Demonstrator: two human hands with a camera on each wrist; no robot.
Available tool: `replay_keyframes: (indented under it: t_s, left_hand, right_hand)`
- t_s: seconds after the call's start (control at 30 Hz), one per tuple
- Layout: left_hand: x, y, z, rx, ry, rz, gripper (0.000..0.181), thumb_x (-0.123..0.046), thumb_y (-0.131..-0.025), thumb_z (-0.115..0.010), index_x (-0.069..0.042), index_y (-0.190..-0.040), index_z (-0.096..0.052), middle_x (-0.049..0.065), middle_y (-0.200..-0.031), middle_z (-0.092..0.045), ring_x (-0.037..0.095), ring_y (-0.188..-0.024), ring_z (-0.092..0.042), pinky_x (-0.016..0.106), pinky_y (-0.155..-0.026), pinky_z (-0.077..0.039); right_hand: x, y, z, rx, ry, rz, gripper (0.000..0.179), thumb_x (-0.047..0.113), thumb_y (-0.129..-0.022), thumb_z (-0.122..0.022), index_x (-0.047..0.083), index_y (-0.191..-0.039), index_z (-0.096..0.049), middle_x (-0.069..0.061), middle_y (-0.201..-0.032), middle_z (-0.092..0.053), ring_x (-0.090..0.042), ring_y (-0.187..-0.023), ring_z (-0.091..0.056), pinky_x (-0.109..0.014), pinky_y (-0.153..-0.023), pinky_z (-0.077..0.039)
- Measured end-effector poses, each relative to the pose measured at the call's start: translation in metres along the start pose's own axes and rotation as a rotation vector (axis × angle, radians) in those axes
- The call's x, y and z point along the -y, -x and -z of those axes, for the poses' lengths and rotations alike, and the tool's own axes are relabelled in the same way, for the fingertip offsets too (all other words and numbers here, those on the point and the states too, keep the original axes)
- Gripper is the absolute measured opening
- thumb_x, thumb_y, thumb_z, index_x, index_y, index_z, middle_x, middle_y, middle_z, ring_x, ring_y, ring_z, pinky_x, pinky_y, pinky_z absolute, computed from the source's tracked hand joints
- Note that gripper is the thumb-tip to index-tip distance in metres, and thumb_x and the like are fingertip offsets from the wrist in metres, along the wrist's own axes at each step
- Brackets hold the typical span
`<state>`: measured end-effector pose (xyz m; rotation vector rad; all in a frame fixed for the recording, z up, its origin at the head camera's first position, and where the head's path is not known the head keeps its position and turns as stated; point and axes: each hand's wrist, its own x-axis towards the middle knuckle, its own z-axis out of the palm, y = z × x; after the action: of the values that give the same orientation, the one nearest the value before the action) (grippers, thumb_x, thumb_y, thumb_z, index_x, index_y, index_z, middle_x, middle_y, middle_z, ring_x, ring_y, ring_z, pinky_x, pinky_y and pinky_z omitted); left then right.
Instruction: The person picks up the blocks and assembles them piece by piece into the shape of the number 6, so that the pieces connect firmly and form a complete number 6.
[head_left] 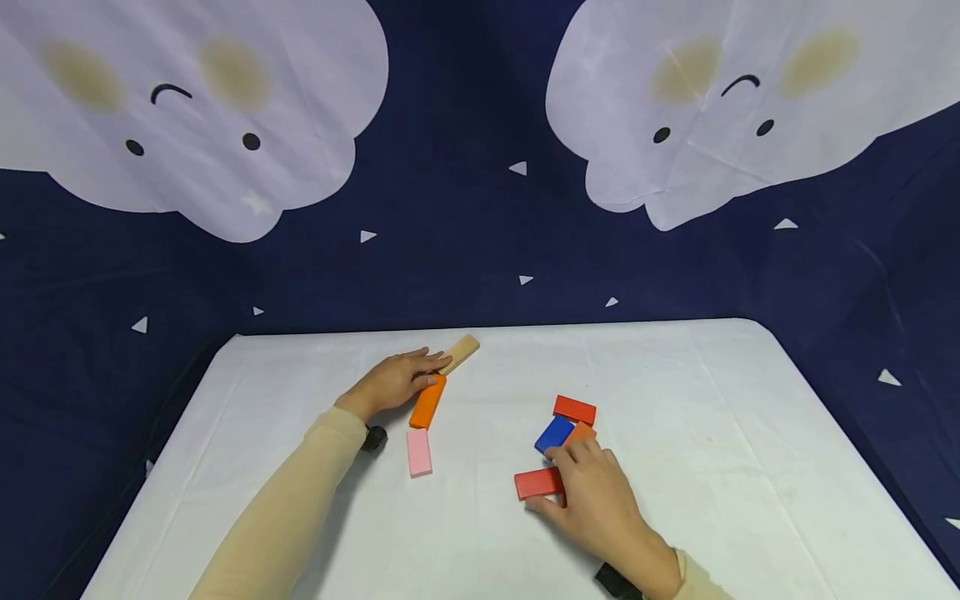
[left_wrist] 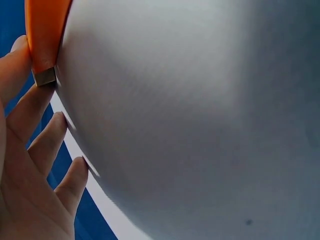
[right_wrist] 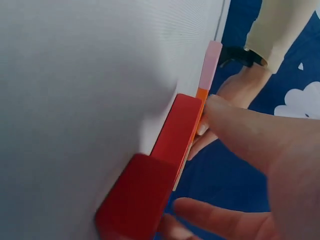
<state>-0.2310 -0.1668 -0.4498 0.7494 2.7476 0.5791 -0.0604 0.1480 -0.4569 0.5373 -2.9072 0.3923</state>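
Note:
My left hand (head_left: 392, 383) lies over the joint of a plain wooden block (head_left: 461, 352) and an orange block (head_left: 427, 404), fingers extended. Its thumb is at the orange block and its fingertips at the wooden one. Below them lies a pink block (head_left: 419, 453). The right hand (head_left: 600, 500) spreads thumb and fingers around a red block (head_left: 537, 483), with a gap between them. A second red block (right_wrist: 135, 200) shows by its fingertips in the right wrist view; the hand mostly hides it from the head camera.
Beyond the right hand lie a blue block (head_left: 553, 434), another orange block (head_left: 581, 432) and a further red block (head_left: 575, 409), close together. The white table (head_left: 712, 417) ends against a dark blue cloth (head_left: 465, 208) with cloud prints.

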Motion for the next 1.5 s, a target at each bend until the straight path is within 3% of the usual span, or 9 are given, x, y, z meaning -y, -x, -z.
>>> replay_keyframes:
  t_s: [0.23, 0.53, 0.9, 1.13, 1.5]
  left_hand:
    - [0.002, -0.001, -0.001, 0.001, 0.003, -0.003, 0.047, -0.030, -0.105, -0.055, -0.023, -0.151, -0.049, 0.005, -0.156, -0.043, 0.036, -0.145, -0.035, 0.058, -0.117, -0.027]
    - [0.003, -0.001, -0.001, -0.006, 0.011, -0.006, 0.047, -0.030, -0.105, -0.055, -0.023, -0.150, -0.049, 0.004, -0.156, -0.043, 0.036, -0.145, -0.035, 0.058, -0.117, -0.028]
    - [0.002, -0.002, 0.000, -0.008, 0.013, -0.018, 0.046, -0.029, -0.105, -0.055, -0.022, -0.150, -0.049, 0.002, -0.156, -0.044, 0.034, -0.146, -0.035, 0.057, -0.117, -0.028]
    - [0.002, -0.002, 0.001, -0.017, 0.020, -0.022, 0.046, -0.029, -0.105, -0.055, -0.021, -0.150, -0.050, 0.002, -0.155, -0.044, 0.033, -0.146, -0.035, 0.056, -0.117, -0.028]
    - [0.001, -0.001, 0.000, -0.010, 0.017, -0.005, 0.046, -0.028, -0.105, -0.055, -0.021, -0.150, -0.050, 0.003, -0.156, -0.044, 0.034, -0.146, -0.035, 0.056, -0.117, -0.028]
  right_hand:
    - [0.006, 0.000, -0.005, -0.012, 0.069, 0.006, 0.070, 0.060, -0.070, -0.085, 0.003, -0.108, -0.071, -0.007, -0.089, -0.063, -0.024, -0.087, -0.051, -0.036, -0.071, -0.040]
    - [0.012, -0.004, -0.008, -0.064, 0.161, 0.017, 0.065, 0.066, -0.068, -0.081, 0.007, -0.084, -0.063, -0.003, -0.071, -0.051, -0.023, -0.074, -0.045, -0.034, -0.064, -0.032]
    - [0.013, -0.004, -0.010, -0.005, 0.121, 0.016, 0.067, 0.062, -0.069, -0.083, 0.002, -0.095, -0.067, -0.005, -0.080, -0.057, -0.024, -0.077, -0.048, -0.034, -0.066, -0.035]
    - [0.013, -0.005, -0.006, 0.021, 0.081, 0.002, 0.064, 0.061, -0.069, -0.084, 0.004, -0.093, -0.066, -0.002, -0.078, -0.052, -0.022, -0.078, -0.045, -0.035, -0.068, -0.034]
    - [0.016, -0.007, -0.004, 0.021, 0.020, 0.001, 0.065, 0.056, -0.070, -0.086, 0.004, -0.106, -0.072, -0.006, -0.095, -0.064, -0.024, -0.091, -0.052, -0.036, -0.077, -0.043]
